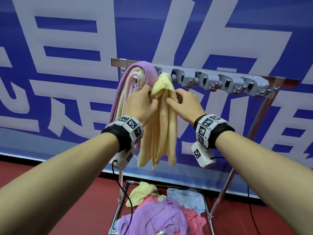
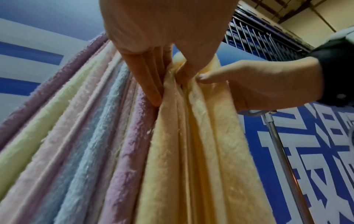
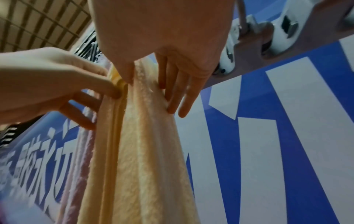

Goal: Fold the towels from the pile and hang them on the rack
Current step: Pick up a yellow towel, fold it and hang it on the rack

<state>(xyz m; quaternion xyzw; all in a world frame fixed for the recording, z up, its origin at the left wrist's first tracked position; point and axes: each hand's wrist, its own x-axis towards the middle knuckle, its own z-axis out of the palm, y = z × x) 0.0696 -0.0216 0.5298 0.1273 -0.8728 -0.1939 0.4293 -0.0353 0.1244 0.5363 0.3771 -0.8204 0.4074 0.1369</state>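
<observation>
yellow terry, folded long, hangs from the rack (image 1: 203,77) just right of the hung towels (image 1: 128,92); this yellow towel (image 1: 162,129) is the one in hand. the left hand (image 1: 140,100) pinches its upper left folds, thumb against fingers, and the right hand (image 1: 184,100) pinches the right fold with the outer fingers lying straight. to finish well, the person would probably tug both sides down evenly so the layers sit flat and the top stays caught in its clip. on the left the towels already crowd together, touching; rightward the grey clips (image 1: 227,82) stand free, so spare room lies that way. the pile (image 1: 157,212) waits below, between the rack's legs.
</observation>
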